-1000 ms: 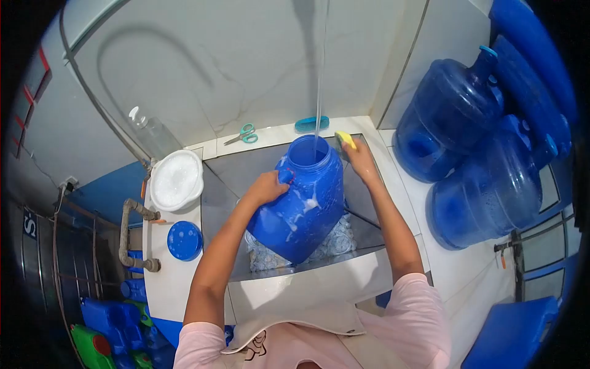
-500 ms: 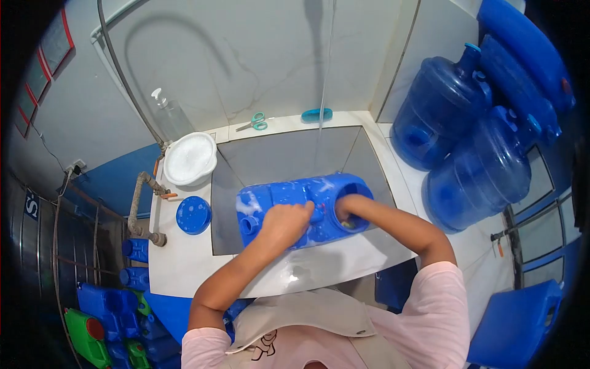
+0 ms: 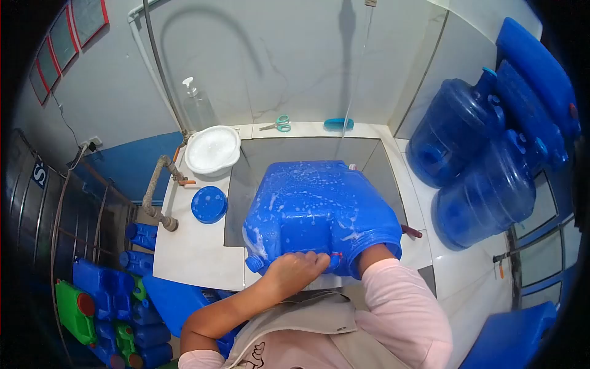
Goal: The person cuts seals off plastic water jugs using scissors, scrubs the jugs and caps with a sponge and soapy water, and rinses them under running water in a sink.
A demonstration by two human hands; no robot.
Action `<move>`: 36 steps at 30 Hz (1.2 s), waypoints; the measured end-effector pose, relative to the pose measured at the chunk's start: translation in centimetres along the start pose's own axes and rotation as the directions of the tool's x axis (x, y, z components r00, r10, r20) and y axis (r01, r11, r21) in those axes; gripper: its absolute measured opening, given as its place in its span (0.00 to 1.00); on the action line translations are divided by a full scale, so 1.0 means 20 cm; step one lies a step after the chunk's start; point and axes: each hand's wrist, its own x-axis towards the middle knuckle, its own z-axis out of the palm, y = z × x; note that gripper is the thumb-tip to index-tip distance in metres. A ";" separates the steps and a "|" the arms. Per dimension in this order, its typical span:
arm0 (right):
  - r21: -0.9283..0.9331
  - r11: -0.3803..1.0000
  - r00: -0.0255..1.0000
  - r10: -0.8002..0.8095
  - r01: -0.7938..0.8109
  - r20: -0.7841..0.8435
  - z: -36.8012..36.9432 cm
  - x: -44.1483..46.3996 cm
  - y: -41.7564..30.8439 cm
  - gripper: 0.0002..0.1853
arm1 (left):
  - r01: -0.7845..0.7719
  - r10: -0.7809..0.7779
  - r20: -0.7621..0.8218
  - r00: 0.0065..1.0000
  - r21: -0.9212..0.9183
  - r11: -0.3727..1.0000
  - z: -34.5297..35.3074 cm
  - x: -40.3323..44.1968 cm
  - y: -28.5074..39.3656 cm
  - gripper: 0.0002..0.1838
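Note:
A blue plastic jug (image 3: pixel 307 209) with soap suds on it lies on its side over the grey sink (image 3: pixel 243 178), its wide mouth facing right and towards me. My left hand (image 3: pixel 296 270) is closed round the jug's handle at the near side, beside a small red piece. Through the wide mouth my right forearm goes into the jug, so that hand and whatever it holds are hidden. A thin stream of water falls behind the jug. On the left ledge is a round blue lid (image 3: pixel 209 205) with suds.
A white basin of foam (image 3: pixel 212 150) and a clear pump bottle (image 3: pixel 199 107) stand at the back left. Scissors (image 3: pixel 282 123) and a teal brush (image 3: pixel 338 125) lie on the back ledge. Large blue water bottles (image 3: pixel 452 129) stand right; blue and green jugs (image 3: pixel 101 283) lie lower left.
The jug, upright at first, was tipped onto its side and then lifted and turned towards me. My right hand, earlier holding a yellow sponge outside, has gone deep into the jug's mouth.

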 end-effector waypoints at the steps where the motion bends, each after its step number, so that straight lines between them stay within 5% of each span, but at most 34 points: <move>1: -0.003 0.997 0.981 -0.070 0.071 -0.183 0.05 0.02 -0.06 0.17 | -0.003 0.003 0.016 1.000 -0.012 1.000 -0.01 0.01 0.00 0.04; 4: -0.083 0.973 0.935 -0.229 0.214 -0.272 0.19 0.10 -0.19 0.17 | 0.090 -0.087 0.075 0.993 -0.031 0.995 -0.02 -0.01 -0.01 0.03; 10: -0.219 0.969 0.991 -0.099 0.116 0.086 0.19 0.19 -0.05 0.17 | 0.101 -0.101 -0.004 0.995 0.023 0.995 -0.03 0.01 -0.01 0.03; 15: -0.480 0.841 0.953 -0.127 0.250 0.275 0.02 0.18 0.02 0.17 | 0.228 -0.225 0.032 0.974 -0.132 0.965 -0.01 0.14 -0.08 0.03; 20: -0.701 0.594 0.917 -0.301 0.394 0.260 -0.02 0.12 0.09 0.17 | 0.266 -0.240 0.158 0.958 -0.165 0.950 0.27 0.30 -0.22 0.08; 25: -0.863 0.367 0.859 -0.492 0.349 0.138 -0.02 0.00 0.19 0.17 | 0.256 -0.236 0.222 0.946 -0.067 0.964 0.34 0.33 -0.29 0.11; 27: -0.825 0.433 0.897 -0.403 0.363 0.182 -0.04 -0.05 0.23 0.17 | 0.268 -0.249 0.230 0.941 -0.054 0.962 0.34 0.33 -0.27 0.10; 28: -0.706 0.587 0.916 -0.198 0.396 0.349 -0.06 -0.06 0.18 0.16 | 0.263 -0.243 0.235 0.941 -0.054 0.963 0.34 0.33 -0.25 0.10; 30: -0.527 0.838 0.752 0.257 0.139 0.607 -0.11 -0.08 0.08 0.15 | 0.279 -0.263 0.169 0.950 -0.079 0.957 0.33 0.31 -0.20 0.09; 31: -0.478 0.878 0.687 0.338 0.016 0.643 -0.13 -0.07 0.10 0.15 | 0.280 -0.264 0.169 0.949 -0.075 0.957 0.33 0.29 -0.18 0.09; 33: -0.355 0.930 0.780 0.289 -0.092 0.555 -0.11 -0.06 0.12 0.15 | 0.308 -0.305 0.069 0.950 -0.026 0.951 0.34 0.24 -0.13 0.07; 36: -0.093 0.983 0.975 0.170 -0.158 0.143 0.10 -0.01 0.12 0.15 | 0.260 -0.255 -0.109 0.961 0.032 0.965 0.38 0.17 -0.07 0.05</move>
